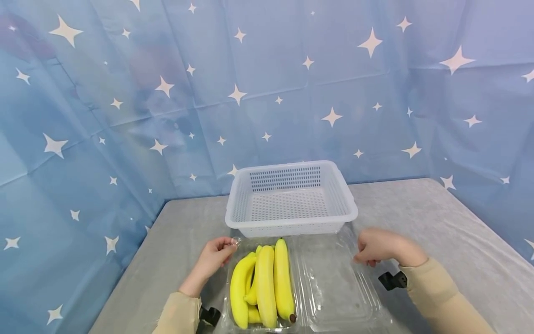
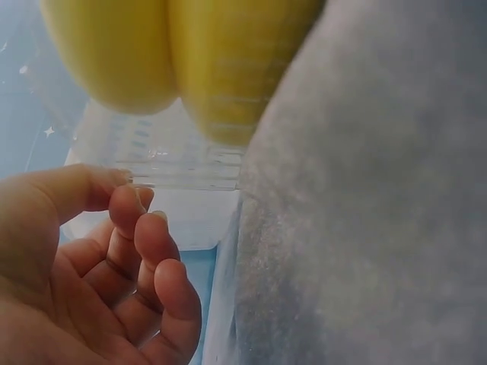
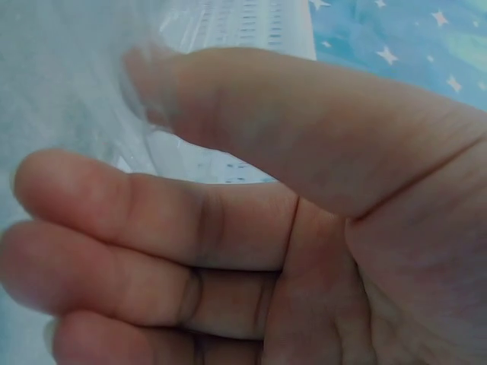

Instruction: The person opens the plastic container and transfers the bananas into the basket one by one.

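Observation:
A clear plastic clamshell box (image 1: 295,287) stands unfolded on the table, its see-through lid (image 1: 333,287) laid out to the right. Several yellow bananas (image 1: 265,283) lie side by side in the left half. My left hand (image 1: 214,257) pinches the box's far left corner between thumb and forefinger; the other fingers curl loosely below, as the left wrist view shows. At the lid's right edge, my right hand (image 1: 381,247) holds the rim with its thumb (image 3: 205,99) against the plastic and its fingers bent. Part of that grip is blurred.
Right behind the box sits a white perforated plastic basket (image 1: 292,227). A grey cloth (image 1: 417,208) covers the table. Blue fabric with white stars (image 1: 275,116) hangs behind and at the sides. Black wrist straps (image 1: 392,280) show below the sleeves.

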Demonstrator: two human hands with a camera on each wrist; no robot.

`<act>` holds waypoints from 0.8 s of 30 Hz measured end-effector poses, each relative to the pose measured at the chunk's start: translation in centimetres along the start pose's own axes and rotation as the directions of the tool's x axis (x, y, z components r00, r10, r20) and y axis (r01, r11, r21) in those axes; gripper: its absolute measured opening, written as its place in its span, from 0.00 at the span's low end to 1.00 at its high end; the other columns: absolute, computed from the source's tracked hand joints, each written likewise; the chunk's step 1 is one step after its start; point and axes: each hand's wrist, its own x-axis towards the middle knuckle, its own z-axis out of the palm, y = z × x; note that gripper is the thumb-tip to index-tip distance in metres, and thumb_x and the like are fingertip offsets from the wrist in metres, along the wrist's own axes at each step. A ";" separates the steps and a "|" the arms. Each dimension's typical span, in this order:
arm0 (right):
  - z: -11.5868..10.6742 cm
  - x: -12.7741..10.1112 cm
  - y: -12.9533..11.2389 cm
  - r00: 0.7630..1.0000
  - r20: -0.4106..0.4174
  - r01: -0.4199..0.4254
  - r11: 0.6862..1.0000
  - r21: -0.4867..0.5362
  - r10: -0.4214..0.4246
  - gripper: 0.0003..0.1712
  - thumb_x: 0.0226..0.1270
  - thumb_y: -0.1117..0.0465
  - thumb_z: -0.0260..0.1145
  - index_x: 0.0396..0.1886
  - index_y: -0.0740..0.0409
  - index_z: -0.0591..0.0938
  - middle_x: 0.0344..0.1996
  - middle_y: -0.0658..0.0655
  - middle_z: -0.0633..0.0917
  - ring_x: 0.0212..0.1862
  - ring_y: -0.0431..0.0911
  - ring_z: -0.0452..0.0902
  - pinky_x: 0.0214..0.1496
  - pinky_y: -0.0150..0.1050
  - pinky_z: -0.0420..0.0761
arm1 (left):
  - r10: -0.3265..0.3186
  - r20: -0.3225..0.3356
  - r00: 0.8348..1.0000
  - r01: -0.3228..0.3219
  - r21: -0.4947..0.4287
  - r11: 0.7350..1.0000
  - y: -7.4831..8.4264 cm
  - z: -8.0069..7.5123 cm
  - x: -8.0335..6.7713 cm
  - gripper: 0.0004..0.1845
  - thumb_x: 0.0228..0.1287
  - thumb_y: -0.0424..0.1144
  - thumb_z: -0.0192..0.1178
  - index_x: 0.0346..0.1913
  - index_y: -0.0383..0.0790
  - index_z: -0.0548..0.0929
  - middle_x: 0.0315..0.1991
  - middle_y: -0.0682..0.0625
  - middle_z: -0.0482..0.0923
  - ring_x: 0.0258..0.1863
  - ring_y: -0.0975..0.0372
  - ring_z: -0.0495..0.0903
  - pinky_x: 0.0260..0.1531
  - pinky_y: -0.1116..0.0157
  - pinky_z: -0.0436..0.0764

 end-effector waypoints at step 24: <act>1.2 1.5 1.5 0.999 0.033 -0.008 1.000 -0.005 0.008 0.18 0.57 0.62 0.69 0.09 0.60 0.78 0.07 0.47 0.73 0.13 0.37 0.62 0.21 0.31 0.66 | -0.041 -0.072 0.997 0.040 -0.015 0.999 1.0 0.6 0.1 0.11 0.67 0.37 0.60 0.42 0.29 0.83 0.22 0.44 0.74 0.21 0.59 0.71 0.19 0.64 0.73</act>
